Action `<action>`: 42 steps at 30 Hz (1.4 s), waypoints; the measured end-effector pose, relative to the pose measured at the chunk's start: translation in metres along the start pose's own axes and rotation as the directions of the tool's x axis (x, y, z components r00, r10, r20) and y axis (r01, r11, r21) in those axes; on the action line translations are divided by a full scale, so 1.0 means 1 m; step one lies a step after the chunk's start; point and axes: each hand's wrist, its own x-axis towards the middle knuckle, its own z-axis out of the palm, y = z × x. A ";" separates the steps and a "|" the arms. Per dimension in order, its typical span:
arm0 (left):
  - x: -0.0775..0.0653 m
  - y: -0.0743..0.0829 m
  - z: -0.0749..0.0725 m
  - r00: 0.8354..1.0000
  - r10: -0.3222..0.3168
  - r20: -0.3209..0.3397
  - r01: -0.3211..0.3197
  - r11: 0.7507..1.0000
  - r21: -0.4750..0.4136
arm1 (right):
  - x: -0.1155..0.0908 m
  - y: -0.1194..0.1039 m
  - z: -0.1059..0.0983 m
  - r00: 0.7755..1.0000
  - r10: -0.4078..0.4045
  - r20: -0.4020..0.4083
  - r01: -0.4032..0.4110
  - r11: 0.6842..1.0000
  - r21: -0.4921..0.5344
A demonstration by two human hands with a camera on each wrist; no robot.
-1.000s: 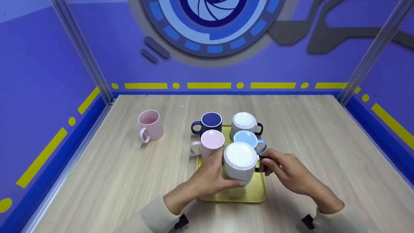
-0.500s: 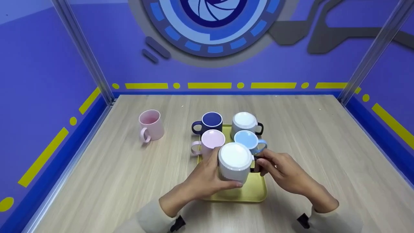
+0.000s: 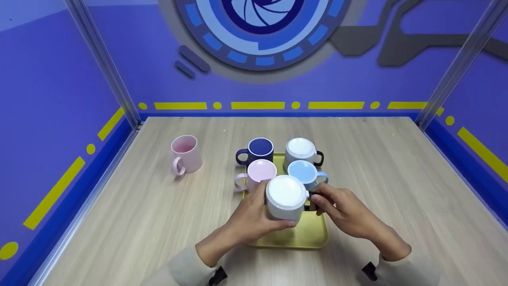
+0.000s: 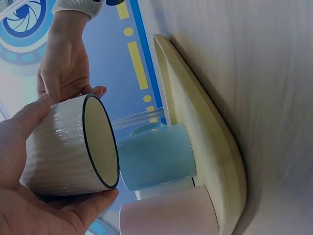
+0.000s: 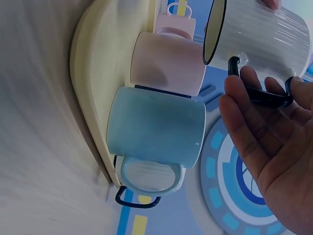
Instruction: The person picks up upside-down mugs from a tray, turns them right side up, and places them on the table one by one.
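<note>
- The left hand (image 3: 251, 220) spreads wide round the body of a white mug (image 3: 285, 198), thumb on the near side, fingers beyond; a smooth, rounded wall seems to call for that broad hold.
- The right hand (image 3: 345, 208) curls close on the same mug's black handle (image 5: 266, 98), presumably to steady and aim it. Between them the mug hangs base up, mouth down, raised above the tray.
- Well left of the grip, and farther off, a pink mug (image 3: 190, 159) stands upright on the table (image 3: 158, 222), apart from the rest.
- Beyond the grip, a little left, are a dark blue mug (image 3: 260, 149) and, nearer, a pale pink mug (image 3: 262, 171), handles pointing left.
- Under the grip lies the yellow tray (image 3: 301, 236), its near end bare.
- Beyond the grip, slightly right, are a black-handled mug (image 3: 300, 153) and, nearer, a light blue mug (image 3: 303, 172), handles pointing right. Outward handles probably let the two columns sit close. All four on the tray look mouth down, like the held one.
</note>
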 end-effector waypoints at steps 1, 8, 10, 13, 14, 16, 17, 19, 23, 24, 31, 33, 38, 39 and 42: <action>0.000 0.000 0.000 1.000 -0.001 0.000 0.001 1.000 -0.005 | 0.000 0.000 0.000 1.000 0.003 -0.001 -0.003 1.000 -0.006; 0.002 0.000 -0.002 1.000 0.013 0.002 -0.013 1.000 -0.012 | 0.001 -0.002 0.001 1.000 -0.015 -0.009 0.015 1.000 -0.015; 0.002 0.001 -0.002 1.000 0.022 -0.001 -0.022 1.000 -0.004 | 0.001 -0.002 0.001 1.000 -0.020 -0.014 0.020 1.000 -0.016; 0.002 0.002 -0.002 1.000 0.023 0.003 -0.023 1.000 -0.005 | 0.001 -0.003 0.001 1.000 -0.021 -0.020 0.021 1.000 -0.023; 0.002 0.002 -0.002 1.000 0.023 0.005 -0.023 1.000 -0.008 | 0.001 -0.003 0.001 1.000 -0.019 -0.021 0.018 0.999 -0.027; 0.002 0.002 -0.002 1.000 0.022 0.008 -0.022 1.000 -0.013 | 0.001 -0.003 0.001 1.000 -0.016 -0.020 0.015 0.999 -0.033; 0.003 0.002 -0.002 1.000 0.022 0.011 -0.022 1.000 -0.014 | 0.001 -0.003 0.001 1.000 -0.015 -0.019 0.014 0.999 -0.036; 0.003 0.002 -0.001 1.000 0.027 0.012 -0.027 1.000 -0.012 | 0.001 -0.002 0.001 1.000 -0.011 -0.017 0.010 0.999 -0.043; 0.004 0.002 -0.001 0.999 0.038 0.013 -0.038 0.999 0.002 | 0.001 -0.001 0.000 1.000 -0.001 -0.019 0.001 0.999 -0.049; 0.004 0.002 -0.001 0.999 0.041 0.013 -0.041 0.999 0.007 | 0.001 -0.001 0.000 1.000 -0.002 -0.020 0.001 0.999 -0.050; 0.005 0.003 -0.002 0.999 0.043 0.030 -0.043 0.998 0.034 | 0.000 -0.001 -0.001 0.999 -0.026 -0.031 0.024 0.999 -0.048; 0.005 0.003 -0.002 0.999 0.041 0.036 -0.042 0.998 0.039 | 0.000 -0.001 0.000 0.999 -0.033 -0.041 0.031 0.998 -0.052; 0.005 0.002 -0.002 0.998 0.047 0.042 -0.049 0.997 0.058 | -0.001 -0.002 0.001 0.997 -0.038 -0.063 0.034 0.998 -0.061; 0.005 0.002 -0.002 0.998 0.048 0.045 -0.051 0.997 0.060 | -0.001 -0.002 0.002 0.997 -0.039 -0.067 0.035 0.997 -0.063; 0.006 0.000 -0.003 0.997 0.052 0.061 -0.056 0.995 0.077 | -0.002 -0.001 0.002 0.996 -0.040 -0.080 0.035 0.997 -0.067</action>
